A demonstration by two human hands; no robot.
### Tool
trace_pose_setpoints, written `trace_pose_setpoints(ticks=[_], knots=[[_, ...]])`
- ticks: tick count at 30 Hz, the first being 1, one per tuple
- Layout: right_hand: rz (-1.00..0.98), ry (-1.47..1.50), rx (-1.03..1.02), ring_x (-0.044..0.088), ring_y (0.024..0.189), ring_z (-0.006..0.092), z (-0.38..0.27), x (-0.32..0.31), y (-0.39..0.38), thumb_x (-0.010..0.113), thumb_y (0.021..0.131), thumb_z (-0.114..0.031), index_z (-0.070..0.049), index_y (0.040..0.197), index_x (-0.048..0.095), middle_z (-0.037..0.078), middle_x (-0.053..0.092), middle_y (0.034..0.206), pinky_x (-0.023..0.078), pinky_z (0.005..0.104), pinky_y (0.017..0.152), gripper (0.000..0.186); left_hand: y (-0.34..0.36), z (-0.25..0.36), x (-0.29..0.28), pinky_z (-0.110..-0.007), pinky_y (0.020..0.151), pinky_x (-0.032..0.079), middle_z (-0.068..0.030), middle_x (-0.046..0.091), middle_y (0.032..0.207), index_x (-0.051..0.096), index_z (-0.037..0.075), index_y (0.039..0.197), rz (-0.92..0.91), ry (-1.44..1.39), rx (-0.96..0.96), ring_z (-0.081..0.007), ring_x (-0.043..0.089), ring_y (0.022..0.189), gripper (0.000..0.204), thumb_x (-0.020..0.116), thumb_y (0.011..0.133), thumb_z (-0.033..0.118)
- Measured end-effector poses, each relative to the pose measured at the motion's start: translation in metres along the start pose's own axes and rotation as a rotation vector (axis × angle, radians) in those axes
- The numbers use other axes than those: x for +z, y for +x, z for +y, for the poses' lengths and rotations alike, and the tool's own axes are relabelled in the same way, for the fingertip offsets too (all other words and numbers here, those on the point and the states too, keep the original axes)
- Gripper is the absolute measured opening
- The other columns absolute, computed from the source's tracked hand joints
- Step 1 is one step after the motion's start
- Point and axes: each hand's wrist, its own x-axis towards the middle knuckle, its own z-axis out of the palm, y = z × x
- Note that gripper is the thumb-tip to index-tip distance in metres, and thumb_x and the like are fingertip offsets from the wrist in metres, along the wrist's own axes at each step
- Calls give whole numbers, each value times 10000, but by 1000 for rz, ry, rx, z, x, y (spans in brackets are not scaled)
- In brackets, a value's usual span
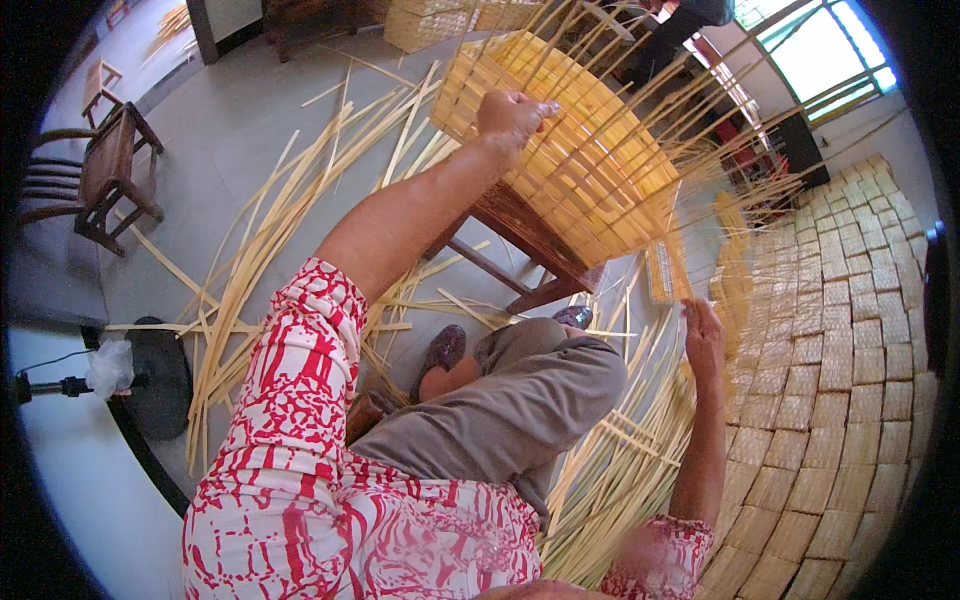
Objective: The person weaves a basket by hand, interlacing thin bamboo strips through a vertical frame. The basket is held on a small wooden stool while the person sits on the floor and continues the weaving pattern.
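A half-woven bamboo basket (625, 215) lies tilted on a dark wooden stool (500, 215), its long thin stakes fanning up and to the right. My left hand (512, 120) is closed at the basket's upper left, fingers pinched against the stakes; what exactly they grip is partly hidden. Lower right, my right hand (704, 335) pinches the end of a flat bamboo strip (680, 265), which runs up to the basket's right corner. Beside that strip hangs a short, pale woven piece (660, 274).
Loose bamboo strips (260, 235) litter the floor at left, with another heap (625, 460) below my right arm. Stacked woven pieces (830, 350) form a wall at right. A wooden chair (115, 170) stands far left, and a black round base (160, 380) sits nearer.
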Motion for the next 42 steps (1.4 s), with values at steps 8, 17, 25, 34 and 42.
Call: trace_pose_setpoints(ticks=[8,17,25,34,42], knots=[[-34,797,463,659,951,215,-89,30,3,646,966,-204,-18,1156,653,106,688,1053,527,324,853,266,9,-20,3,-383,605,526,-92,680,660,665,74,675,222,301,512,-237,659,604,274,843,711,279],[444,1773,791,575,972,148,-79,106,64,694,926,-205,-194,1251,627,-12,648,1091,434,356,913,332,1,1,-15,-371,571,498,-107,688,724,712,159,1076,-93,577,779,-224,681,644,173,656,914,179],[627,1521,510,632,960,166,-70,120,66,681,943,-147,-63,1089,670,51,683,1039,509,328,910,169,13,0,-21,-338,566,491,-101,699,753,712,138,1047,-276,586,862,-206,660,624,133,634,964,207],[576,1648,461,653,977,194,-58,119,59,685,942,-117,-30,1069,674,83,689,1024,546,350,929,155,2,-7,-22,-267,598,500,-1,637,735,703,83,1071,-343,361,819,-80,582,636,142,589,994,119],[557,1524,465,646,987,222,-62,110,51,644,976,-175,-1,1055,648,127,681,1038,555,364,920,190,-8,-3,-24,-424,641,533,-175,700,839,693,92,1007,-332,438,833,-375,680,748,110,631,924,129]])
